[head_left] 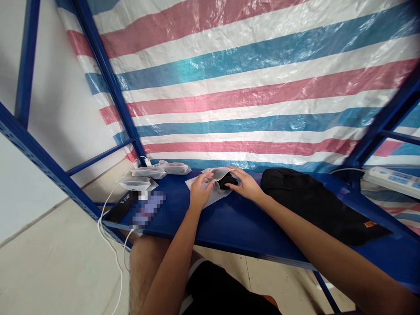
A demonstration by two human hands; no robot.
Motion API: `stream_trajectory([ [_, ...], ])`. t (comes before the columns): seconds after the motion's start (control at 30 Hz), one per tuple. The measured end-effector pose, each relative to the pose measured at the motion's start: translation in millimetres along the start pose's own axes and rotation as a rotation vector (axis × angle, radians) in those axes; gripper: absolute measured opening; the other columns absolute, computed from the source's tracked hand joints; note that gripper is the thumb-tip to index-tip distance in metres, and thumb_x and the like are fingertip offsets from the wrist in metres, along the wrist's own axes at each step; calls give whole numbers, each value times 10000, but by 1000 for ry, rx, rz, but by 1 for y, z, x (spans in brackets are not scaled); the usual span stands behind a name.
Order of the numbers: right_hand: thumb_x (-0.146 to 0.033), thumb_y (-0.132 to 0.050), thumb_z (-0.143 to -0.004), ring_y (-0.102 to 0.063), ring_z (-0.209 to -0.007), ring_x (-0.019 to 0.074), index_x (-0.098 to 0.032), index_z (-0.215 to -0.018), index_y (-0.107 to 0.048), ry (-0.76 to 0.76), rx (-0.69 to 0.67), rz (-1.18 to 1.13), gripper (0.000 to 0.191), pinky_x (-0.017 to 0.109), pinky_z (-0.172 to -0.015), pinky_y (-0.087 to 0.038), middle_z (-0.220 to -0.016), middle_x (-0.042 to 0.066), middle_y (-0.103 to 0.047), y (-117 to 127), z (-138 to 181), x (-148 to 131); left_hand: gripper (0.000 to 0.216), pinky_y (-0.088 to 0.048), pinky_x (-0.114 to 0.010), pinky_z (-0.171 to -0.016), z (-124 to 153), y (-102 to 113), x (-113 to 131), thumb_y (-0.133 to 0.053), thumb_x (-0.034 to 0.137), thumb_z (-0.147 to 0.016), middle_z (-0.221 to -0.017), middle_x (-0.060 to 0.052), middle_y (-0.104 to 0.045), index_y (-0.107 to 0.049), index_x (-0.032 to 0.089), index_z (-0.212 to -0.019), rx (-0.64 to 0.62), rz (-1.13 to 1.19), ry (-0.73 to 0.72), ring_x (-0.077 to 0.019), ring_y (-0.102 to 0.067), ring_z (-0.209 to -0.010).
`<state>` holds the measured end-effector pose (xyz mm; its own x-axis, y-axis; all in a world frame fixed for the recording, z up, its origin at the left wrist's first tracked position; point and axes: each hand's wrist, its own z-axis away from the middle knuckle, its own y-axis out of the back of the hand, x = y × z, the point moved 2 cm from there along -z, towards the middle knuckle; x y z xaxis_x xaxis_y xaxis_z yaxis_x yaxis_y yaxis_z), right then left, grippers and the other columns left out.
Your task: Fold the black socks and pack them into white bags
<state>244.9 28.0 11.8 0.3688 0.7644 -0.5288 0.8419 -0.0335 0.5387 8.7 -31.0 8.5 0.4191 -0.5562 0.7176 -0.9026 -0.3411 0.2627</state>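
A frosted, translucent plastic bag [218, 199] lies on the blue shelf with its mouth spread. Inside the mouth shows a dark black item [227, 180], soft-looking, its kind not clear. My left hand [201, 190] holds the bag's left side, fingers and thumb curled at the rim. On the other side, my right hand [245, 184] grips the bag's right edge, fingers over the top and thumb by the black item. To the right of my hands lies a flat black fabric piece [311, 201] with orange lettering near its end.
Several filled frosted bags [149, 172] sit at the shelf's left back. Nearer are a black device [123, 206] with a lit display and a blurred-out phone [149, 210]. White cables [110, 245] hang off the left end. A power strip [393, 180] is at right; striped sheeting [229, 100] hangs behind.
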Motion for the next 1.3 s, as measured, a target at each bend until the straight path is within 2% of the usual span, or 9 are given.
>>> stream_trajectory([
  [0.1,-392,-890,-827,-649,-1339,353,-325,-1334,-737,-176,106,-230,534,562,-1169,-525,-1453,52,-690,6,-2,-3,627,-560,-426,-1108,-1,2,-5,-764,432,-946,-1530,-128,-614,-572,259,-1518,89,15,48,-281,-617,-1381],
  [0.17,-423,-898,-825,-709,-1239,319,-306,-1328,-740,-322,123,-510,540,509,-1105,-573,-1331,51,-752,5,-1,-5,609,-542,-417,-1130,-1,0,-8,-691,473,-998,-1589,-138,-563,-547,245,-1544,67,85,99,-283,-569,-1445],
  [0.33,-403,-932,-802,-785,-1041,295,-219,-1254,-774,-504,-43,-1010,512,425,-929,-644,-1136,95,-818,-10,5,-15,445,-603,-384,-980,0,-5,-10,-564,558,-1052,-1279,-111,-774,-754,215,-1262,-117,266,245,-273,-727,-1176],
  [0.47,-253,-1005,-667,-803,-942,311,-171,-1089,-808,-576,-122,-1028,473,391,-831,-662,-1005,105,-835,-21,12,-18,410,-608,-342,-870,-2,-4,-7,-731,569,-937,-1081,-85,-806,-787,191,-1088,-106,360,286,-241,-745,-984],
  [0.7,-266,-900,-774,-792,-1029,321,-217,-1141,-784,-612,-84,-1094,388,449,-912,-665,-1120,94,-832,-18,11,-16,461,-584,-275,-691,-3,-3,-22,-810,632,-842,-833,-8,-740,-633,207,-811,-23,526,444,-165,-700,-761],
  [0.83,-280,-829,-802,-783,-1061,321,-205,-1145,-759,-614,22,-1154,358,498,-976,-652,-1127,90,-829,-11,7,-9,471,-605,-287,-735,-7,1,-33,-834,630,-817,-864,-8,-757,-625,208,-825,97,568,443,-170,-726,-802],
  [1.0,-288,-726,-805,-781,-997,295,-243,-1085,-732,-751,251,-1247,284,501,-887,-688,-1061,53,-826,-4,6,8,456,-627,-326,-788,-12,14,-39,-810,621,-845,-986,-49,-800,-669,201,-950,188,559,460,-201,-766,-869],
  [1.17,-286,-714,-808,-763,-1010,290,-274,-1018,-681,-778,400,-1251,212,543,-891,-688,-1026,36,-807,6,9,26,541,-627,-353,-818,-6,50,-52,-831,575,-828,-1178,-122,-795,-695,188,-1182,185,338,484,-247,-777,-983],
  [1.3,-310,-716,-798,-761,-924,282,-266,-992,-662,-788,350,-1199,206,519,-826,-695,-967,43,-790,3,10,36,493,-599,-415,-865,8,83,-54,-852,398,-829,-1135,-122,-772,-690,196,-1249,102,-171,530,-274,-753,-934],
])
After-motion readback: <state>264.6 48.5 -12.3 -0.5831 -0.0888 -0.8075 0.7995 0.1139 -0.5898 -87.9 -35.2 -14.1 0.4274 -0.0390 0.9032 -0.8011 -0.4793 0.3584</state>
